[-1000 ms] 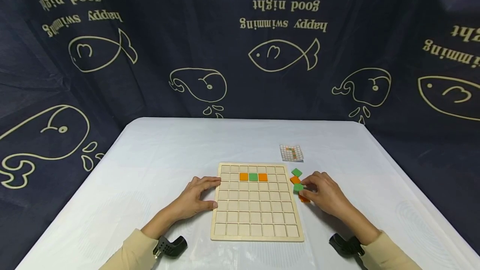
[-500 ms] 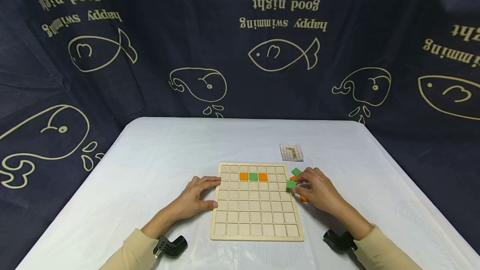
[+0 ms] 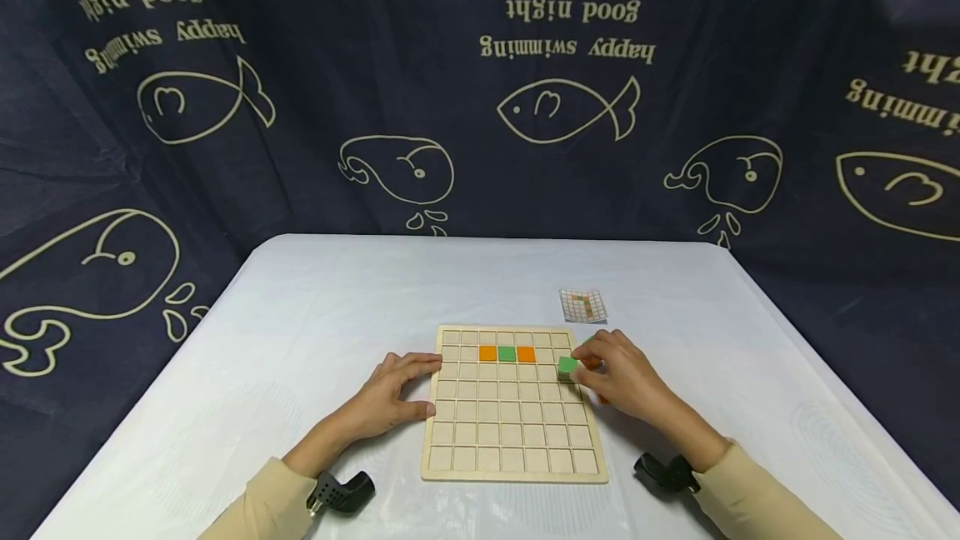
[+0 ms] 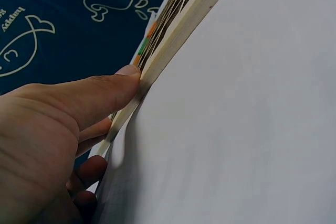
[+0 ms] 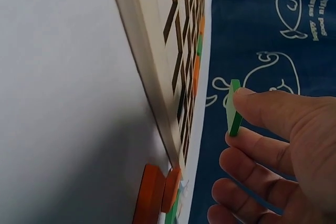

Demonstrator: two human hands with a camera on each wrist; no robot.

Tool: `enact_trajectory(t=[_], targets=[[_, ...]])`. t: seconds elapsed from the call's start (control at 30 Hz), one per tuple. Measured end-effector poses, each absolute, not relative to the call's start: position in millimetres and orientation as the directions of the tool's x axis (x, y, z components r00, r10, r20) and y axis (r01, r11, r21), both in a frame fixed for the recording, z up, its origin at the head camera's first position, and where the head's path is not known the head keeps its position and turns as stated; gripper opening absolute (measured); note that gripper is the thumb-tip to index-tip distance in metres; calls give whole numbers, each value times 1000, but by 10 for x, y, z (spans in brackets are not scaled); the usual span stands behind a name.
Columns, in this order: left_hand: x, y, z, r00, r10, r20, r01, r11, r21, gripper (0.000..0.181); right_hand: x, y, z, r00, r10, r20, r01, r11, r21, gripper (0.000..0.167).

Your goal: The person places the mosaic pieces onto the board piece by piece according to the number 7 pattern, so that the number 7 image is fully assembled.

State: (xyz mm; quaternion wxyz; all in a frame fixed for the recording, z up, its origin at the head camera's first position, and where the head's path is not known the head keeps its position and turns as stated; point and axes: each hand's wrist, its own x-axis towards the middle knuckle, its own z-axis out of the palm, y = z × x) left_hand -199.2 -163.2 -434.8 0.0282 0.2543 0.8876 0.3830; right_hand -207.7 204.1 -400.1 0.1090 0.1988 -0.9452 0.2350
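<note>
the right hand (image 3: 622,373) has just brought a green tile (image 3: 567,366) in from the desk, across the right edge of the board (image 3: 513,476). a second ago the tile was beside the loose pieces; half a second ago it was over the board's right border; now it hangs above the squares close to that edge, toward the far right corner — lifted clear, not in any square. the grip is a narrow pinch: thumb and forefinger stand only as far apart as the tile between them, the other fingers bent and holding nothing.

the left hand (image 3: 393,394) has not moved. its fingers are spread along the board's left edge, touching it rather than wrapped round it, which probably steadies it.

in the second row from the far edge, an orange tile (image 3: 487,353), a green middle tile (image 3: 507,353) and an orange end tile (image 3: 526,354) lie as they did. so the change seems to put one piece in transit — the set row is no longer yet.

off the right edge lie loose tiles (image 5: 148,195), partly hidden by the right hand in the head view. a small grid card (image 3: 583,306) lies beyond the board's far right corner.
</note>
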Motion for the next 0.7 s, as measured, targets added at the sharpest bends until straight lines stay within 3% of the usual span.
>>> enact_trajectory(t=[0.7], targets=[[-2021, -1636, -4399, -861, 478, 172, 459, 586, 668, 63, -2182, 1784, -4016, -854, -420, 307, -516, 763, -390, 20]])
